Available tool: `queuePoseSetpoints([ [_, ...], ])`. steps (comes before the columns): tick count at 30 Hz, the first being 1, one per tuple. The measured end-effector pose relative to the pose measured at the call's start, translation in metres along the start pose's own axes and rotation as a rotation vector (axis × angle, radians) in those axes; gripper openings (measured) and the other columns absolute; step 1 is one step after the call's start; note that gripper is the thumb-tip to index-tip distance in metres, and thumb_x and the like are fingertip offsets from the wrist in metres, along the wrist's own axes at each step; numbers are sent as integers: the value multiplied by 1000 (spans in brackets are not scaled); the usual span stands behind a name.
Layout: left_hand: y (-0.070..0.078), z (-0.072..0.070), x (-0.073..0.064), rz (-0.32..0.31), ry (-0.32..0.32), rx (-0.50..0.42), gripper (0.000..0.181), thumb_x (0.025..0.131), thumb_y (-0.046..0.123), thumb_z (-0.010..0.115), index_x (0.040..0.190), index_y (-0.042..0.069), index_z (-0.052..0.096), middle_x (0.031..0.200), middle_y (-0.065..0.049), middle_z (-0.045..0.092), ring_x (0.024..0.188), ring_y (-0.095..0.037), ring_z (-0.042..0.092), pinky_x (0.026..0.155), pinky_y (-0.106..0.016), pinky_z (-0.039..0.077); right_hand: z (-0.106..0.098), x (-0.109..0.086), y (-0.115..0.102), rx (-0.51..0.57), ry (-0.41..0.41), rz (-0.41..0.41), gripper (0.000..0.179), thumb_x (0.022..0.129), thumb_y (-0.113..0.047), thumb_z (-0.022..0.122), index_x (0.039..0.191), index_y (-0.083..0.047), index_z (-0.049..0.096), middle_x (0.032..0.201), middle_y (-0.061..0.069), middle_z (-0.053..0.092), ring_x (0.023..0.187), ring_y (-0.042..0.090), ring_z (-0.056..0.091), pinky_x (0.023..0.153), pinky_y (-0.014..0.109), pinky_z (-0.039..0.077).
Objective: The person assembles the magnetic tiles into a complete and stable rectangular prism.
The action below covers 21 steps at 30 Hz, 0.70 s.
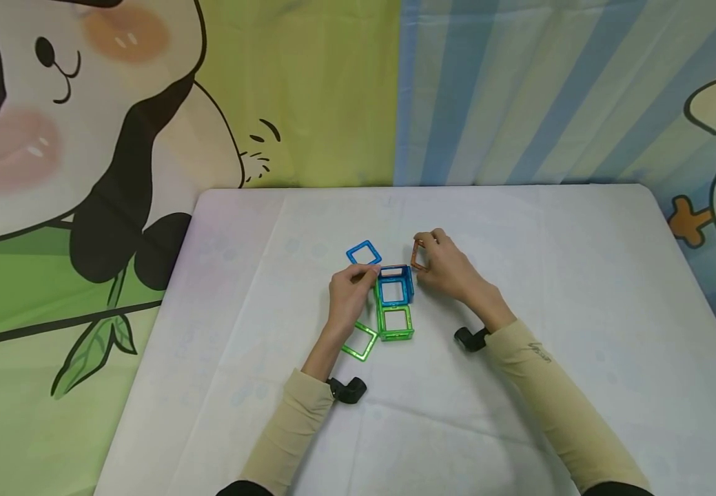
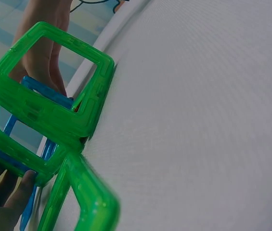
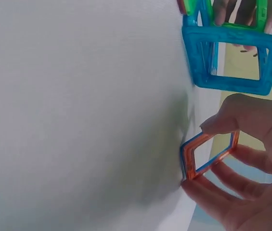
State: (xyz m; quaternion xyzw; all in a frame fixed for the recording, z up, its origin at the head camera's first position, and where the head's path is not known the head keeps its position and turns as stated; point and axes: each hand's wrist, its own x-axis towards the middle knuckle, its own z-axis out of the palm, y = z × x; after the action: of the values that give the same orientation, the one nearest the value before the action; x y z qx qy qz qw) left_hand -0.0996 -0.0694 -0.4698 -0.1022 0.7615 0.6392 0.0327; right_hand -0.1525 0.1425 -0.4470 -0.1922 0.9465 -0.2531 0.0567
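Your right hand (image 1: 447, 269), just right of frame centre in the head view, pinches an orange square frame (image 1: 415, 256). Thumb on one side, fingers bent on the other, narrow grip. Right wrist view has that frame at lower right, tilted, with blue along its edges; can't tell if that's a second piece behind it.

Your left hand (image 1: 350, 293), just left of centre, has thumb and fingers closed on the upper left side of the joined build (image 1: 395, 305); exact contact partly hidden. Left wrist view has your fingertips at lower left, on a green frame.

Build is near centre of the head view: blue frames (image 1: 393, 280) toward the top, green frames (image 1: 396, 335) toward the bottom, some standing upright. Orange piece is near its upper right corner; can't tell from above whether they touch.

You've got a loose-looking blue frame (image 1: 374, 250) at the build's upper left and a tilted green frame (image 1: 370, 348) at its lower left, partly behind your wrist.

All on the white table (image 1: 258, 303). Black wrist units (image 1: 348, 390) on both your arms, tan sleeves (image 1: 289, 427). Backdrop: cartoon animal (image 1: 103, 131) upper left, blue stripes (image 1: 457, 89) upper right.
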Motion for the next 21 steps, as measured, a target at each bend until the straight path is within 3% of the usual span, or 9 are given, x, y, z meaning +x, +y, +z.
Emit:
queuePoseSetpoints([
  [10, 0, 0, 0, -3, 5, 5, 23, 99, 28, 69, 110, 10, 79, 108, -5, 75, 95, -18, 65, 89, -32, 53, -6, -4, 9, 147, 0, -2, 66, 82, 2, 75, 140, 5, 45, 135, 28, 48, 120, 41, 55, 101, 52, 51],
  [21, 0, 0, 0, -12, 4, 11, 23, 98, 30, 70, 108, 10, 79, 104, -5, 74, 94, -18, 63, 87, -31, 52, -8, -10, 17, 244, -41, -2, 67, 81, 3, 76, 139, 3, 43, 135, 24, 49, 125, 39, 54, 107, 50, 50],
])
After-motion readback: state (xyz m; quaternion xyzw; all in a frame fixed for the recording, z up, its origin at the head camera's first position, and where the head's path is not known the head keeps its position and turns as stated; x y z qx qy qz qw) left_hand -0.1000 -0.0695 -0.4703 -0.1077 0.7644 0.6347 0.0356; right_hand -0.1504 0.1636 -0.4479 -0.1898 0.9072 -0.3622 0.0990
